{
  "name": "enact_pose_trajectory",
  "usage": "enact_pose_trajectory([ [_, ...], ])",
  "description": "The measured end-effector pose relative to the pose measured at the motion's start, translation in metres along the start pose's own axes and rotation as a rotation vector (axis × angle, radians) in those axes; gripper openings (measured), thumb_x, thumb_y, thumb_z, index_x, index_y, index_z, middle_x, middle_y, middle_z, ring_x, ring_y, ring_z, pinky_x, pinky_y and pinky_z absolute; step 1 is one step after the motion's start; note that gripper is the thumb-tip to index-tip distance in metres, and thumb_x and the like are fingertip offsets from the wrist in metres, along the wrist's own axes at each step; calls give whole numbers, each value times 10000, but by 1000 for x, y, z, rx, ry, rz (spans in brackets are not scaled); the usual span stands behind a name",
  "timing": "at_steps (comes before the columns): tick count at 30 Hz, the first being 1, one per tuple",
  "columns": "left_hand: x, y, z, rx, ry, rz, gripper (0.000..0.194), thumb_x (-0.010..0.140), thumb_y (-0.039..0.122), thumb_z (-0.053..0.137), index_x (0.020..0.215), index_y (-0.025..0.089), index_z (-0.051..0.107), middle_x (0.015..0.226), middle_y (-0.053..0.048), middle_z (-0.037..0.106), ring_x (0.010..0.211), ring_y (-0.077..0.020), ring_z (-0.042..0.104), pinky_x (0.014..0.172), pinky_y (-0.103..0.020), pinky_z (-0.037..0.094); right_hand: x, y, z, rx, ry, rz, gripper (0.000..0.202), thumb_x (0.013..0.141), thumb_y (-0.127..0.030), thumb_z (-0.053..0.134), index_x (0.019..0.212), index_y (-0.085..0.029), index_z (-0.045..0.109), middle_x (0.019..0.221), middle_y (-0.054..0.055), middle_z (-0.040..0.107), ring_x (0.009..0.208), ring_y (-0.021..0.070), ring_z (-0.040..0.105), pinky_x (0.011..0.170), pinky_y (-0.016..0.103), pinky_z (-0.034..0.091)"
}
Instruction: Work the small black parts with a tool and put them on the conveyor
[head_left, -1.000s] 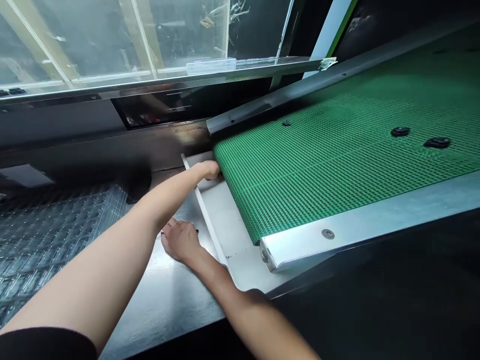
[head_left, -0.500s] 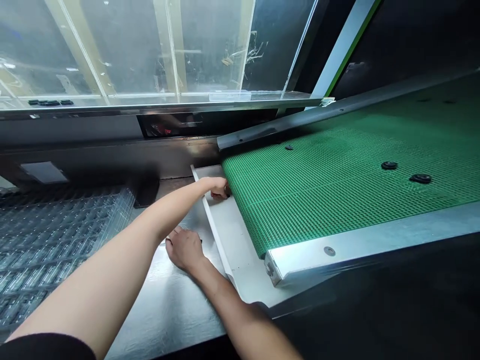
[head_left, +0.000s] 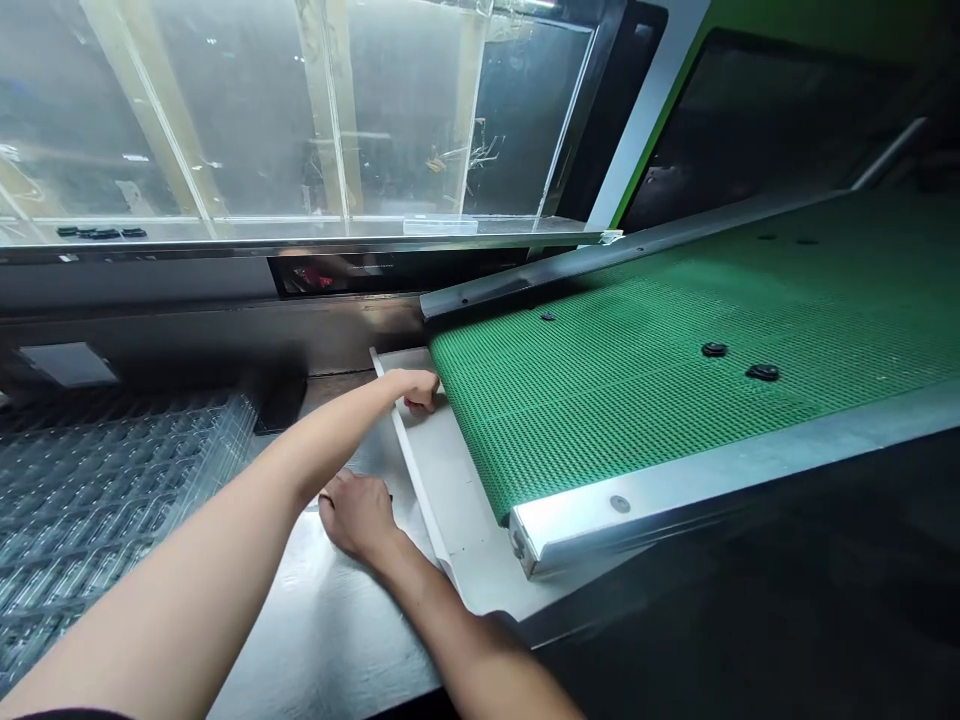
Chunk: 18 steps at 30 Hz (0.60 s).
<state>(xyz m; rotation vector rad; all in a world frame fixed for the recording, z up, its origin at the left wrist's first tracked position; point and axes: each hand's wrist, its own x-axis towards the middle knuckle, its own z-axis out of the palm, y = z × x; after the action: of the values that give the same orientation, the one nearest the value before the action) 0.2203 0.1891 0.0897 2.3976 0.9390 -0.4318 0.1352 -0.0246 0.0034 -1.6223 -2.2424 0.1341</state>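
Note:
My left hand [head_left: 421, 391] reaches over the white tray [head_left: 446, 480] at the lower end of the green conveyor belt [head_left: 570, 400]. Its fingers are curled closed, and whatever they hold is hidden. My right hand [head_left: 358, 515] rests low over the metal table [head_left: 315, 610], left of the tray and below my left forearm. Its fingers are bent, with a small dark bit showing at its right side; I cannot make out what it is. Small black pieces [head_left: 714, 349] lie on the belt, one of them [head_left: 547, 316] near its far edge.
Stacked clear plastic trays [head_left: 112, 510] fill the left side. Several black pieces [head_left: 101, 233] sit on the ledge under the clear panels [head_left: 247, 110]. A metal rail [head_left: 619, 504] edges the belt's near side, and another rail [head_left: 540, 270] its far side.
The black pieces on the belt have shifted left, toward its lower end. The view has turned slightly to the right. My left hand has drawn back a little from the belt's end; my right hand stays low over the table.

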Motion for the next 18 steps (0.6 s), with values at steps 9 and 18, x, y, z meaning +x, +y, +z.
enact_pose_trajectory([
  [9, -96, -30, -48, -469, 393, 204, 248, 863, 267, 834, 875, 188, 600, 645, 38, 623, 510, -86, 529, 513, -222, 370, -3, 6, 0, 27, 14, -20, 80, 1132, -307, 676, 1164, -235, 691, 1088, 26, 702, 916, 264, 695, 758, 310, 488],
  [18, -139, -44, 32, -958, 284, 216, 443, 773, 486, 902, 863, 154, 623, 659, -12, 630, 517, -102, 568, 526, -240, 447, -2, 5, 3, 37, 29, -2, 68, 1119, -279, 704, 1171, -237, 692, 1065, 29, 696, 884, 266, 690, 698, 306, 430],
])
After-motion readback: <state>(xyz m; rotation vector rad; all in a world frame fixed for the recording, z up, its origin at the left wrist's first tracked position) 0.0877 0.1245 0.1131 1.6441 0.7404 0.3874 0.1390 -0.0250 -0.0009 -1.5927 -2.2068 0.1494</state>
